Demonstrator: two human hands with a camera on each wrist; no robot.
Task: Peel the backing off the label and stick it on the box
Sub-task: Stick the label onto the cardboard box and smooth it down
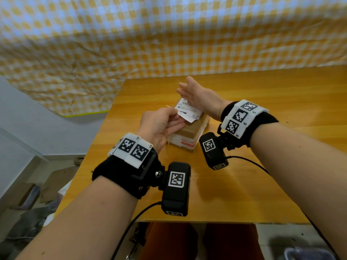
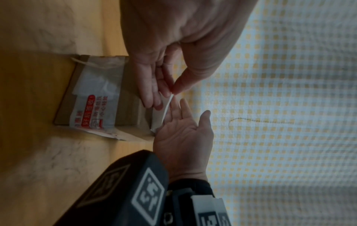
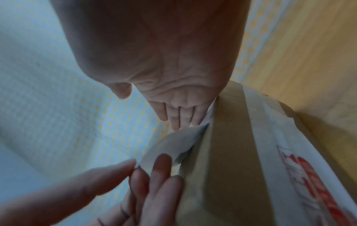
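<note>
At far left, grey wall and floor clutter of flattened cardboard (image 1: 56, 182) lie beside the orange wooden table (image 1: 262, 166). A yellow-and-white checked cloth (image 1: 131, 34) hangs behind it. The left hand (image 1: 159, 124) pinches the near edge of the white label (image 1: 187, 111) between thumb and fingers, holding it tilted over the taped cardboard box (image 1: 189, 134), which sits on the table. The right hand (image 1: 197, 94) is spread flat, fingers straight, against the label's far end.
</note>
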